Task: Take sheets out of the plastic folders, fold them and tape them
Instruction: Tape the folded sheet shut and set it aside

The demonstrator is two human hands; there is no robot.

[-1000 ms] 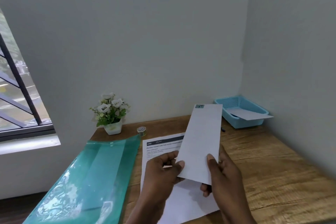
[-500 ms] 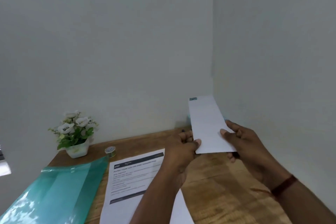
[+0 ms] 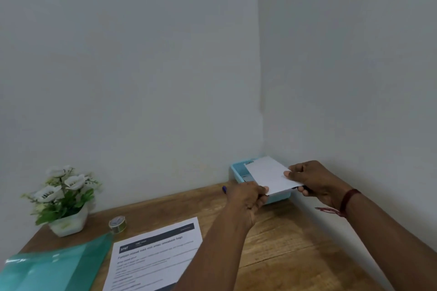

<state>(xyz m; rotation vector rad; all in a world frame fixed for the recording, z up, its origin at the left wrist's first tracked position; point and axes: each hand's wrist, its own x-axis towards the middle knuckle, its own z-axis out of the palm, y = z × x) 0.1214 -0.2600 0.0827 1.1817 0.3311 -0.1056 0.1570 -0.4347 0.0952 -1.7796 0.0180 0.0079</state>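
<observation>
Brown wooden desk [image 3: 283,243] lies open right of the printed white paper sheet [image 3: 153,255]. A light-blue plastic tray [image 3: 237,172] fills the corner.

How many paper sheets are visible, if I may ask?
2: a folded sheet gripped by left hand and right hand over the blue tray; a printed sheet flat on the table. More may be hidden.

In view are one left hand [image 3: 246,198], one right hand [image 3: 316,179], one folded sheet [image 3: 269,177] above one tray [image 3: 237,172], and left of the tray one printed sheet [image 3: 156,257], one folder [image 3: 54,264], one tape roll [image 3: 117,224], one flower pot [image 3: 67,224].
</observation>
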